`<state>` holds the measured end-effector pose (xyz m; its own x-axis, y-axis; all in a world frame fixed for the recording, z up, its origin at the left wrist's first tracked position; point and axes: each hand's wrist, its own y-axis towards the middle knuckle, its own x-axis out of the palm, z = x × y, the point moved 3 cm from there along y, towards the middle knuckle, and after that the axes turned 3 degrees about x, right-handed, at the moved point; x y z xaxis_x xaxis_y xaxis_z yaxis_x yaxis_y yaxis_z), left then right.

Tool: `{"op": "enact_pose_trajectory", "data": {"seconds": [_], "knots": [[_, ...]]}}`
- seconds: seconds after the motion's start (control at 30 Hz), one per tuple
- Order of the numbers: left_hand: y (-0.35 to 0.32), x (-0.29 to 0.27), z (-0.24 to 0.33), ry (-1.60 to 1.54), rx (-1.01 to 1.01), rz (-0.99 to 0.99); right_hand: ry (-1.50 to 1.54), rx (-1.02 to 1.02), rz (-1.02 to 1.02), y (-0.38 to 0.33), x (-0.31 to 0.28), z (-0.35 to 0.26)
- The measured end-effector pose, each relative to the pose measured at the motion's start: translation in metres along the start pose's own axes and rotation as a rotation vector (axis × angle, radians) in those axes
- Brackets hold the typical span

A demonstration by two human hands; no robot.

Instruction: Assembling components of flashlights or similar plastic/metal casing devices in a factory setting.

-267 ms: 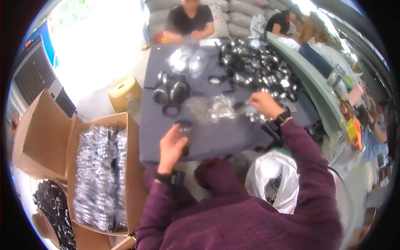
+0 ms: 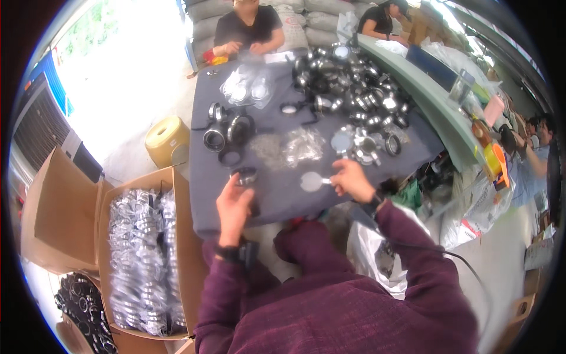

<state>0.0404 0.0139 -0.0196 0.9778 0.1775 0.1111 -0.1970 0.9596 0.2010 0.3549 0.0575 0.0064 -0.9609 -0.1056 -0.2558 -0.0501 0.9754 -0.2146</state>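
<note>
My left hand (image 2: 233,207) is closed on a black ring-shaped part (image 2: 245,175) near the front left of the dark cloth-covered table (image 2: 283,206). In my right hand (image 2: 352,180) a round flat metal disc with a short tab (image 2: 312,182) is pinched by the tab, to the right of the ring. Beyond the right hand lies a small group of shiny round metal parts (image 2: 365,147), with a dark ring (image 2: 392,144) beside it. Between the hands and farther off is a heap of small clear bags (image 2: 302,147). Several black rings (image 2: 240,127) lie beyond my left hand.
A large pile of black and silver rings (image 2: 354,82) covers the table's far right. Bagged parts (image 2: 247,85) lie far left. An open carton (image 2: 183,248) of wrapped rings stands at left, a yellow stool (image 2: 167,141) behind it. Across the table sits another person (image 2: 249,29).
My right hand has come nearer and to the left from the metal parts, bringing the disc with it. My left hand keeps hold of the ring. The whole view has shifted slightly.
</note>
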Motion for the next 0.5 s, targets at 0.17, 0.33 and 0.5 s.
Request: {"op": "enact_pose_trajectory", "data": {"seconds": [0.17,0.33,0.5], "knots": [[-0.007,0.003,0.003,0.035,0.029,0.069,-0.229,-0.281,-0.103,-0.016,0.013,0.009],[-0.005,0.004,0.001,0.033,0.030,0.013,-0.709,-0.759,-0.023,-0.025,0.014,-0.004],[-0.005,-0.004,-0.010,0.040,0.114,0.029,-0.482,-0.858,0.063,-0.034,0.046,-0.051]]}}
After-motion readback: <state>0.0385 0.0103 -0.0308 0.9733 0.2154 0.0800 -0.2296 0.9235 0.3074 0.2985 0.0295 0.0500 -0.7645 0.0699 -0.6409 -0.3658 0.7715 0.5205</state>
